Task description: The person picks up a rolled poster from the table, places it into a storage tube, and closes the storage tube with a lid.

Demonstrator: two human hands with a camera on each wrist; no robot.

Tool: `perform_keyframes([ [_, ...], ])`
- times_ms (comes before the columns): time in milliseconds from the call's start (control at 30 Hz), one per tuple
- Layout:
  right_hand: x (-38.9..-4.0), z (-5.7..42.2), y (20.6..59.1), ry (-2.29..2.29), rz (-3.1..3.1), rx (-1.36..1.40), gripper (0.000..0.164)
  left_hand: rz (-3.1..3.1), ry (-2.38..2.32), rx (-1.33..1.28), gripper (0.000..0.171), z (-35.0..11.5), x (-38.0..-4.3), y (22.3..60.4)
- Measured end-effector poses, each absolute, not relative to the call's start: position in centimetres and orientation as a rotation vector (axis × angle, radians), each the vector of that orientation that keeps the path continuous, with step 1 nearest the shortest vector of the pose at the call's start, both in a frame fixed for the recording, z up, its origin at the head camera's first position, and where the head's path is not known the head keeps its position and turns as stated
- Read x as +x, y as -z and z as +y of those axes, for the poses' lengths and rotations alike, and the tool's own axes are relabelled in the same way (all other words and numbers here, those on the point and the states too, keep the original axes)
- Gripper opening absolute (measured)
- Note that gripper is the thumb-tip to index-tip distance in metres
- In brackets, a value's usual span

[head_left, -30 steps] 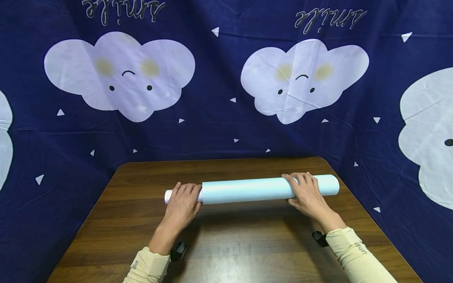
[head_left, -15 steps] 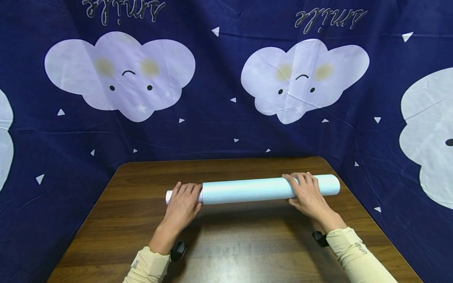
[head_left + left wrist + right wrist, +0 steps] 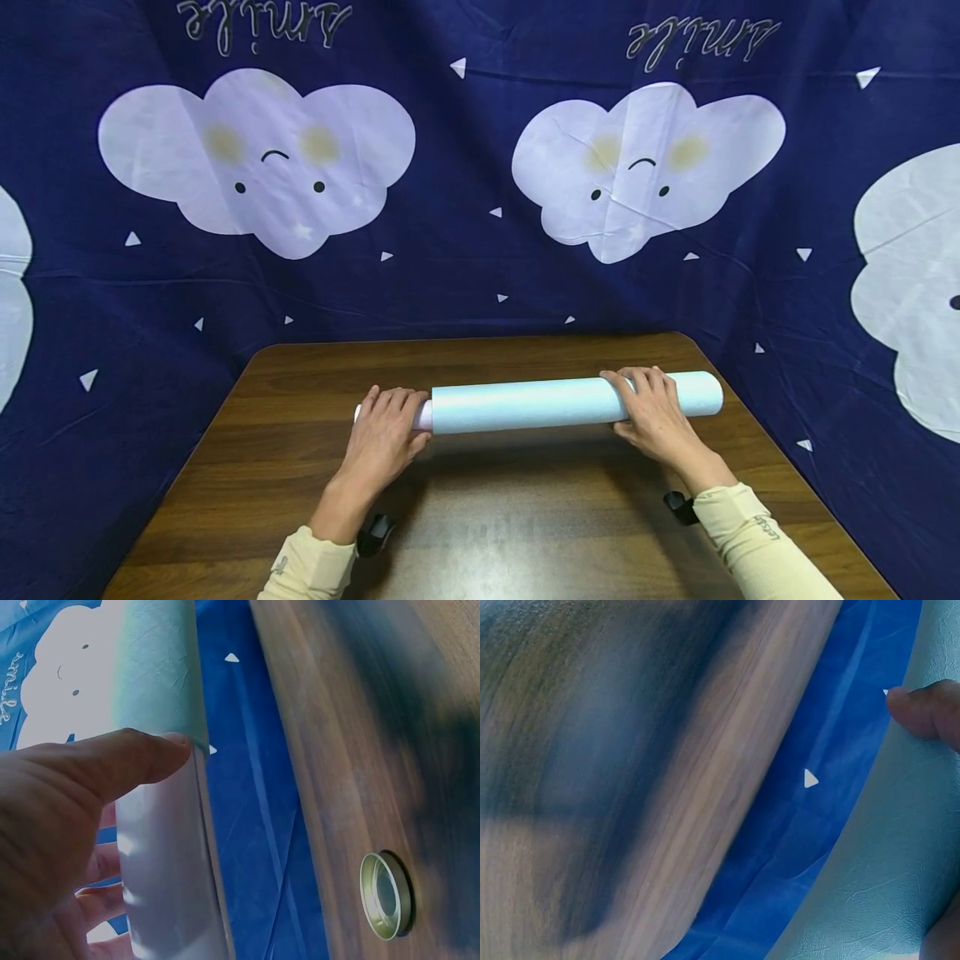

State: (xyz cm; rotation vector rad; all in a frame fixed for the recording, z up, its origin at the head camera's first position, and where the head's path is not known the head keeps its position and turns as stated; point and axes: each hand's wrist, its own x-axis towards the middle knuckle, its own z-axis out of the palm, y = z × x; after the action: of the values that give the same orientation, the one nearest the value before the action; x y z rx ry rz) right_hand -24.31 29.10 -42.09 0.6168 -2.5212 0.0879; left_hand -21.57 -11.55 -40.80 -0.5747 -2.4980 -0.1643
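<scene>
A long light blue tube is held nearly level above the wooden table. Out of its left end sticks a narrower white roll of paper, with a lengthwise edge showing in the left wrist view. My left hand grips this roll, fingers behind it and thumb tip by the tube's rim. Toward the tube's right end, my right hand holds it with the fingers over the top. In the right wrist view only parts of that hand show, against the tube's textured surface.
A round gold-coloured metal lid lies on the table, seen in the left wrist view. Behind the table hangs a dark blue cloth printed with white clouds. Each wrist carries a small black device.
My left hand has shifted slightly left along the roll, so a bit more of it shows beside the tube's rim. The right hand keeps its hold on the tube.
</scene>
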Motion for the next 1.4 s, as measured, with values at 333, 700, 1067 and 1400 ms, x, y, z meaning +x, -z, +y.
perform_keyframes([
  [333,-24.2,29.4,42.0,-0.105,-2.535,0.594,0.086,-2.561,0.206,-0.53,0.059,-13.3,-21.1,40.2],
  [700,-24.1,29.7,42.2,-0.103,-2.529,0.587,0.086,-2.507,0.405,-0.496,0.055,-16.5,-20.6,39.7],
  [1067,-24.2,29.6,41.8,-0.112,-2.515,0.601,0.087,-2.563,0.66,-0.422,0.052,-18.7,-20.0,40.1],
  [1400,-24.0,29.6,41.6,-0.124,-2.53,0.602,0.088,-2.602,0.901,-0.382,0.053,-19.6,-20.1,41.0],
])
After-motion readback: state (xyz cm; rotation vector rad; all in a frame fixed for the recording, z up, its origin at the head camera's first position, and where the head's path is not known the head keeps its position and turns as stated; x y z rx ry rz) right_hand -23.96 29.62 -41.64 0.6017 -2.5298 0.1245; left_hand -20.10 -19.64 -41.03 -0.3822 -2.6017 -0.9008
